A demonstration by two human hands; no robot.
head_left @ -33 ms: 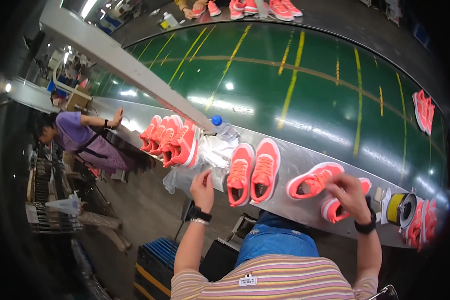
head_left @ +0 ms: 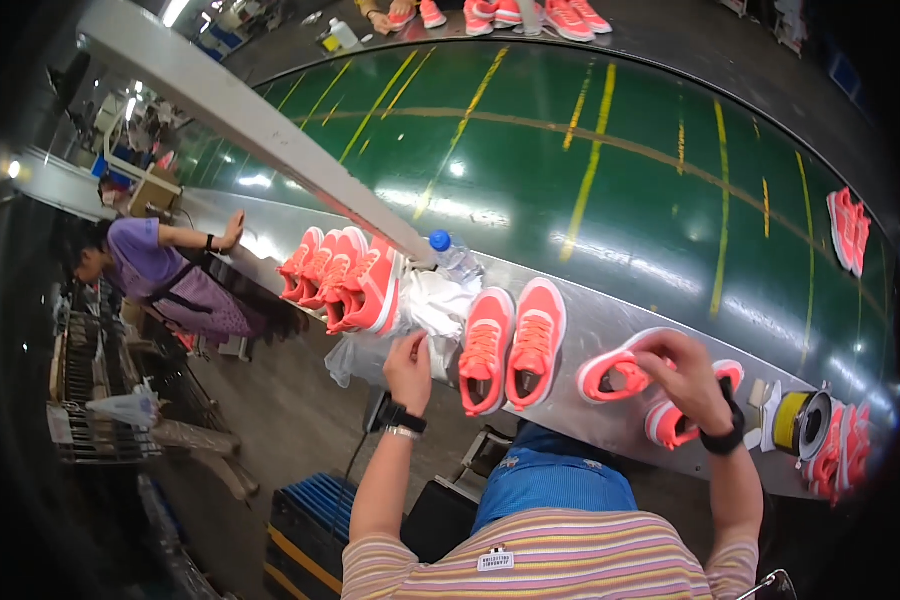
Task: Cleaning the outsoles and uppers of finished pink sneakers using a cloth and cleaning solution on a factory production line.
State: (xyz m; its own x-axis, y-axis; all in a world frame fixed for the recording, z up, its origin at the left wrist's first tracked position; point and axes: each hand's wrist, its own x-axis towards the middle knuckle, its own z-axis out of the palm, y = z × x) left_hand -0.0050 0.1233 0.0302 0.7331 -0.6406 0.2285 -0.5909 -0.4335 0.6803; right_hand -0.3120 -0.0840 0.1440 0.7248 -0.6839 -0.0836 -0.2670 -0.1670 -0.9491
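Note:
My left hand (head_left: 407, 374) is raised at the bench's near edge, beside a crumpled white cloth (head_left: 440, 303). Its fingers are pinched together; anything between them is too small to make out. My right hand (head_left: 692, 378) reaches over a coral sneaker (head_left: 602, 377) with a white sole, its bent fingers closed at the tongue and laces and covering part of the shoe. Another coral sneaker (head_left: 667, 424) sits under that hand, partly hidden by it. Between my hands, a coral sneaker (head_left: 484, 345) and its mate (head_left: 537, 338) stand side by side.
Several coral sneakers (head_left: 342, 278) cluster left on the metal bench (head_left: 590, 300), near a blue-capped bottle (head_left: 457, 258). A slanted grey post (head_left: 260, 135) crosses the view. Right stand a yellow-and-grey roll (head_left: 800, 421) and more sneakers. Beyond runs a green conveyor belt (head_left: 530, 160). A co-worker (head_left: 160, 260) stands left.
My right hand has shifted slightly left and down, its fingers now on the sneaker's tongue. My left hand has barely moved. The whole view has shifted a little.

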